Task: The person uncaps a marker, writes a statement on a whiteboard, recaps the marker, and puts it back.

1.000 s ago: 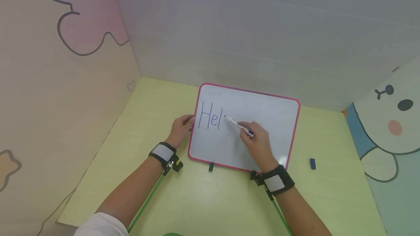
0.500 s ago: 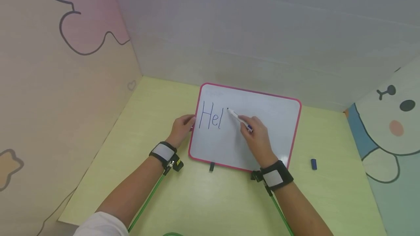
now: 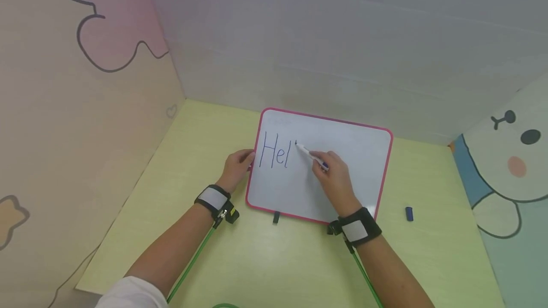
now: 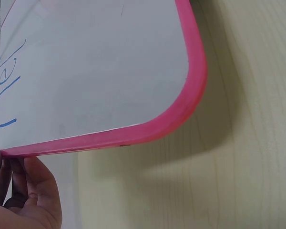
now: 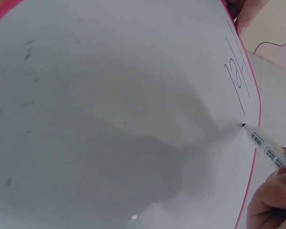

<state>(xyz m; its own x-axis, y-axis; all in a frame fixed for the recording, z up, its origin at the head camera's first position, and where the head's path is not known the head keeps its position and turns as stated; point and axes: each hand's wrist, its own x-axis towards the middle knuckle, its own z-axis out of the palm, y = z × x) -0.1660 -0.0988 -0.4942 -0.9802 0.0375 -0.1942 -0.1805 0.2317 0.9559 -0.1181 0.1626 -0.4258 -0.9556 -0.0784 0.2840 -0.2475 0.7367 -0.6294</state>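
Note:
A whiteboard (image 3: 347, 165) with a pink frame leans up at the back of the table, with "Hel" in blue handwriting (image 3: 274, 151) at its left side. My left hand (image 3: 235, 169) pinches the board's left edge; the left wrist view shows the thumb at the frame and curled fingers (image 4: 40, 186) just under it. My right hand (image 3: 336, 175) grips a white marker (image 5: 271, 151) like a pen, uncapped, its dark tip right at the board surface just past the "l". The marker's rear end is blue.
A blue marker cap (image 3: 409, 214) lies on the pale yellow table (image 3: 436, 260) right of the board. A small dark tab (image 3: 276, 217) sticks out under the board's bottom edge. Green cables (image 3: 190, 267) run from both wrist cameras. Painted walls (image 3: 85, 132) border the table.
The right hand has raised the marker tip from mid-height beside the "l" to near its top, then shifted it very slightly left and down. The left hand stays at the board's edge.

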